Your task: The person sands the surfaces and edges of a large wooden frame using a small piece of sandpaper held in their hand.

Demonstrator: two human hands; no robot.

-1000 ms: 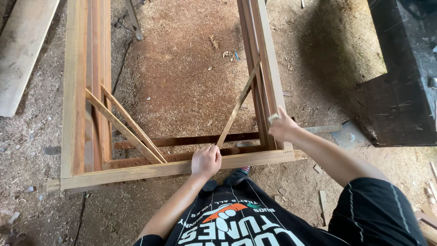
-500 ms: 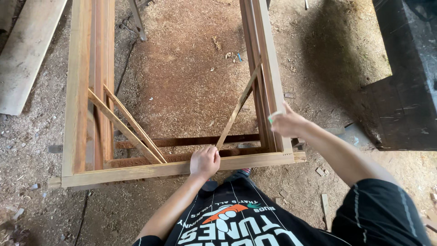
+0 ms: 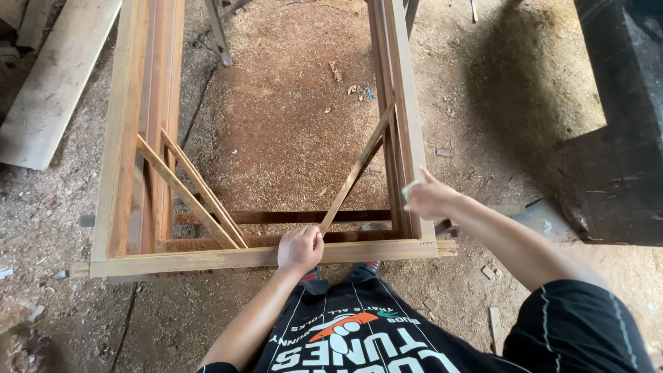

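Wood slat [image 3: 356, 169] is running from the left hand [image 3: 300, 247] up and away to the right, toward the frame's right rail [image 3: 404, 117]. Left hand is clenching the slat's near end at the front rail [image 3: 207, 259]. Right hand [image 3: 429, 197] is hovering loosely open just beside the right rail, maybe w/ a small pale bit; can't tell. Slat's thin, light brown.

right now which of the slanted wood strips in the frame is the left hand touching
The lone diagonal strip on the right side; the left hand grips its lower end. The two strips on the left lie untouched.
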